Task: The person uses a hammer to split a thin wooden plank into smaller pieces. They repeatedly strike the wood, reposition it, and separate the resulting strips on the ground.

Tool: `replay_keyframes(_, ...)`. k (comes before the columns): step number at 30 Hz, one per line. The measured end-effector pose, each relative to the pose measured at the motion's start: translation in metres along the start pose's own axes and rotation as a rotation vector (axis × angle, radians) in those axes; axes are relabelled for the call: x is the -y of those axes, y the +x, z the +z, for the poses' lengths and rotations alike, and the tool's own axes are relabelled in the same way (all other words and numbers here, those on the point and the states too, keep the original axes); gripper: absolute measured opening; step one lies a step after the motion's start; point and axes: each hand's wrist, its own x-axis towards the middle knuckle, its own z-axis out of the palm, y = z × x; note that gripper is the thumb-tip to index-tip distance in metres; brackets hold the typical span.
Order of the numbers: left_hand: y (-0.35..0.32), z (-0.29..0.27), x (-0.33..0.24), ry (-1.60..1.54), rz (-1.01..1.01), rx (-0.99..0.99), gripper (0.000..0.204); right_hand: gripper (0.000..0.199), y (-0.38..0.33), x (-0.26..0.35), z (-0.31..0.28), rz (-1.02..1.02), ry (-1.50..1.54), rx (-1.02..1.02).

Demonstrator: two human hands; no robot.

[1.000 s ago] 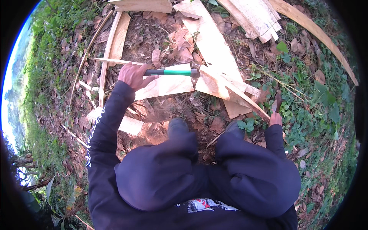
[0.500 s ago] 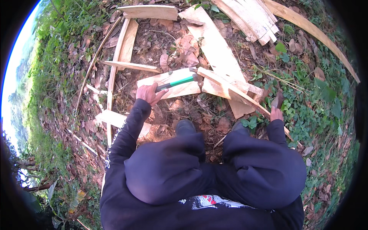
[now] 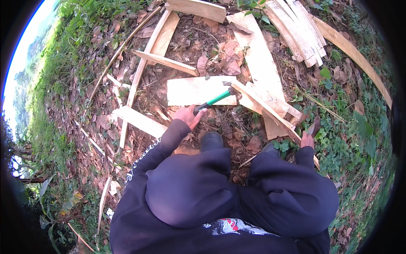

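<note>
Left hand [image 3: 189, 117] grips a green-handled hammer [image 3: 220, 97], its head on the wood strip [image 3: 270, 112] ahead. Right hand [image 3: 308, 136] steadies that strip's near end; a glancing blow could jolt it.

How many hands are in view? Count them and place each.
2. The left hand grips the green-handled hammer by the pale board; the right hand rests on the slanted slat, lower right. None seem hidden.

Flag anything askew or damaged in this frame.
The narrow strip lies diagonally across the flat board, not square to it. The stack of slats at top right is fanned unevenly. The left hand holds the green-handled hammer, its head at that crossing. No breakage visible.
</note>
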Motion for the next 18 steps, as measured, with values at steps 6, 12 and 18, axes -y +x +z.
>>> replay_keyframes(6,-0.031,0.007,-0.023,-0.166,-0.122,0.121,0.064,0.030,-0.007,0.008,0.006,0.200,0.001,0.113)
replay_keyframes(12,-0.053,0.034,-0.039,-0.358,-0.282,0.168,0.069,0.058,-0.010,0.037,-0.007,0.388,0.181,0.028)
replay_keyframes(18,-0.055,0.046,-0.033,-0.440,-0.214,0.188,0.067,0.061,-0.016,0.041,-0.021,0.372,0.230,0.035)
